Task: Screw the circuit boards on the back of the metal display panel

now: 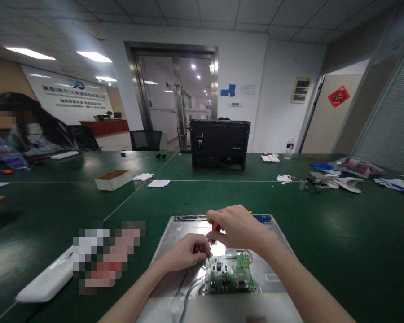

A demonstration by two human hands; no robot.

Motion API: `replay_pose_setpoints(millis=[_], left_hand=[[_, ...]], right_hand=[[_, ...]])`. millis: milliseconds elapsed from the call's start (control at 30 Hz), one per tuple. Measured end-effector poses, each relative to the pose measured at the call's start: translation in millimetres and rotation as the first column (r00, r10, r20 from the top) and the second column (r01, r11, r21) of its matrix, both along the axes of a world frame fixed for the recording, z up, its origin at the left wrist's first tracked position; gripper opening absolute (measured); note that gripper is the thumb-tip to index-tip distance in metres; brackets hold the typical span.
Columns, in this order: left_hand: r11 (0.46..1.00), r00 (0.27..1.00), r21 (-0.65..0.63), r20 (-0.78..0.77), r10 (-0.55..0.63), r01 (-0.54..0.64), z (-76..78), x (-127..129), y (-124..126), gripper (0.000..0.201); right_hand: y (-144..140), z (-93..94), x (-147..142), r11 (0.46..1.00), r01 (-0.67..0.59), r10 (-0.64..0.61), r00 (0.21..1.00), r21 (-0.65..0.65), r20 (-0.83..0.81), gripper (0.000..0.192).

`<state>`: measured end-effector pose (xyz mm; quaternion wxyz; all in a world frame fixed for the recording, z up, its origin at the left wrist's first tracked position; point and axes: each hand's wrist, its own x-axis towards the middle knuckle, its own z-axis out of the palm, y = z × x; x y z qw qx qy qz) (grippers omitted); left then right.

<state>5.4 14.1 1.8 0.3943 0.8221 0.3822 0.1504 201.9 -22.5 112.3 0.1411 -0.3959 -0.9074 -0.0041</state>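
While the green circuit board (229,274) lies on the near half of a silver metal panel (276,264), both hands work just above its top edge. The right hand (239,228) has its grip closed round the orange handle of a screwdriver (215,227), whose shaft points down toward the board's upper left corner. The left hand (187,252) sits just beside it, its grip pinched at the lower part of the shaft, close to the board. Grey cables (187,291) run from the board's left side toward the near edge of the panel. The panel rests on a green surface (340,233). A white casing (49,283) lies to the left. Farther off stand a black monitor back (219,143), a small cardboard box (113,179) and a water bottle (289,148). Another person (37,128) sits at the far left.
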Motion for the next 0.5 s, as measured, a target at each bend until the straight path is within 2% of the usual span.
replay_pose_setpoints(millis=[267, 500], left_hand=[[1.0, 1.0, 0.007, 0.002, -0.006, 0.006, -2.6, -0.8, 2.4, 0.016], [1.0, 1.0, -0.005, 0.009, 0.019, -0.019, 2.2, 1.1, -0.2, 0.015]], right_hand=[[-2.2, 0.2, 2.2, 0.998, -0.05, 0.051, 0.999, 0.034, -0.018, 0.017], [0.3, -1.4, -2.5, 0.997, -0.006, 0.004, 1.0, 0.078, 0.022, 0.012]])
